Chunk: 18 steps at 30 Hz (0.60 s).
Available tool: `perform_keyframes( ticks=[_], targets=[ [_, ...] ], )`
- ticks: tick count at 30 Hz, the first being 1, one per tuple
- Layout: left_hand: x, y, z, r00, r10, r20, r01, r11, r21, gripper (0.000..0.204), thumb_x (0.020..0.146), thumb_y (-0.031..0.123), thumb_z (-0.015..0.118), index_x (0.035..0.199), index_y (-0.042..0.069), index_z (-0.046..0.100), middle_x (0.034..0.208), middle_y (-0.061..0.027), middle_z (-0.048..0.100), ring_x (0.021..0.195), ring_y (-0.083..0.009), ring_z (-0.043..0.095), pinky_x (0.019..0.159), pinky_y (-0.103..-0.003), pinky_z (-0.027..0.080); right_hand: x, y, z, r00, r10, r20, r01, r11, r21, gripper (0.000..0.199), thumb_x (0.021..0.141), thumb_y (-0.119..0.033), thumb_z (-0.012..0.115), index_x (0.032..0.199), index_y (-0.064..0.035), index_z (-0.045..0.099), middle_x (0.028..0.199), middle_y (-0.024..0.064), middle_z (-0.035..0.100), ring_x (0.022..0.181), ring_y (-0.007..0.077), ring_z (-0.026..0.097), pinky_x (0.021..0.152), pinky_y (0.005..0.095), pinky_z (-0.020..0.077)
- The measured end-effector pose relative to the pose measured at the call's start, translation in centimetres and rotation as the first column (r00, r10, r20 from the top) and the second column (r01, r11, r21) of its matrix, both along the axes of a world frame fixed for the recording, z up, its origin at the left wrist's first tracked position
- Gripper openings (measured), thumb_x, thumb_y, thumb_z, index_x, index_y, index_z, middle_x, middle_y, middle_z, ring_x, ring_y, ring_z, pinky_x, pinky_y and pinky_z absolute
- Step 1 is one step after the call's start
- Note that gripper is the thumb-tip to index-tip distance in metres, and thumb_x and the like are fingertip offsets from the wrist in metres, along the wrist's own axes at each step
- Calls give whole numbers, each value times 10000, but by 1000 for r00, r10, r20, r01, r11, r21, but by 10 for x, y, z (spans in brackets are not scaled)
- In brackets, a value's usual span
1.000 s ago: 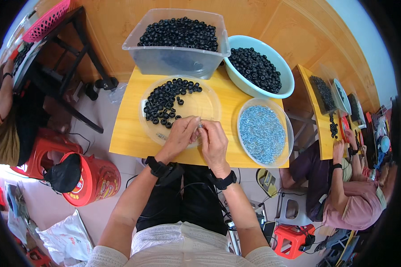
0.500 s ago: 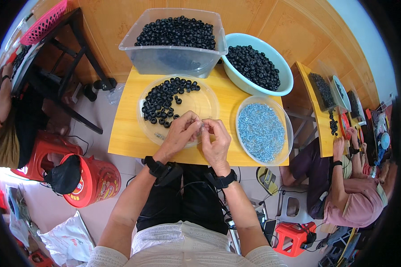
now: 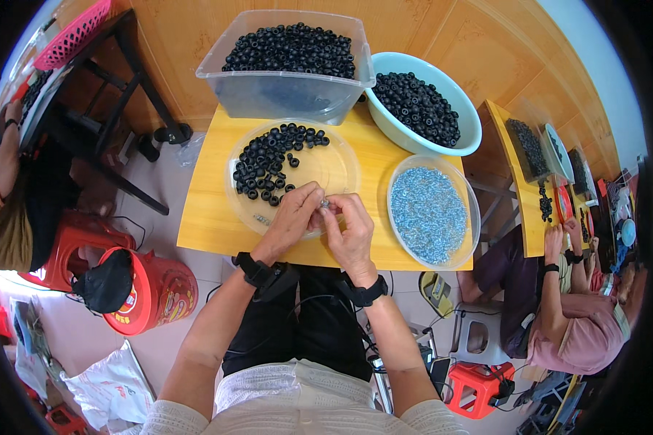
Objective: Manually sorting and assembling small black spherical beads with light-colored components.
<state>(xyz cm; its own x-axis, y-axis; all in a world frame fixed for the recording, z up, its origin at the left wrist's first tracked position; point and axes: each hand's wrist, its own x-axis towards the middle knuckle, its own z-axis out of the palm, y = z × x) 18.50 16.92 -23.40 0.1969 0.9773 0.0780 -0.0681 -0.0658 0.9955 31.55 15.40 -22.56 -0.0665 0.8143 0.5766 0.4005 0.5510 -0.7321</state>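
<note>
Over the near edge of a round clear tray (image 3: 347, 161), my left hand (image 3: 292, 219) and my right hand (image 3: 351, 232) meet with fingertips pinched together. Between them is a small greyish, see-through piece (image 3: 325, 204), too small to make out fully. Black ring-like plastic parts (image 3: 267, 161) are heaped along the tray's far and left side. A few small clear pieces (image 3: 261, 219) lie in the tray beside my left hand. Right of my right hand, a round clear tub (image 3: 474, 230) holds many tiny light-blue, clear pieces (image 3: 428, 214).
At the table's (image 3: 207, 210) back stand a clear bin (image 3: 283, 98) and a pale blue basin (image 3: 468, 138), both full of black parts. A red bucket (image 3: 156, 293) is on the floor at left. Another person (image 3: 580, 326) works at a table on the right; one more sits at left.
My joined fingertips have shifted slightly left, and my fingers have changed their grip on the small piece. The whole view has moved a little; the containers stay in place.
</note>
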Motion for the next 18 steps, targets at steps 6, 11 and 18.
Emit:
perform_keyframes(
  ticks=[6, 11, 18],
  targets=[
    [0, -2, 5, 999, 5, -37, -6, 1000, -29, 329, 934, 238, 415, 699, 13, 471, 553, -12, 456, 479, -69, 420, 450, -227, 348, 0, 1, 0, 1000, 16, 10, -16, 999, 44, 110, 755, 38, 594, 858, 20, 561, 759, 123, 541, 661, 242, 566, 591, 292, 451],
    [0, -2, 3, 997, 40, -69, -42, 999, -32, 340, 931, 240, 420, 690, 8, 478, 543, -12, 456, 468, -75, 416, 445, -232, 346, 1, 1, -1, 996, 3, 92, -13, 994, 104, 119, 749, 47, 583, 863, 21, 557, 772, 140, 545, 668, 272, 559, 594, 308, 451],
    [6, 0, -2, 992, 78, 102, -77, 997, -10, 350, 945, 248, 393, 700, 16, 482, 591, -19, 490, 508, -77, 455, 471, -222, 374, 1, 0, 11, 992, -62, 112, 43, 985, 165, 134, 746, 40, 595, 876, 21, 576, 771, 140, 558, 677, 265, 568, 610, 303, 458]
  ],
)
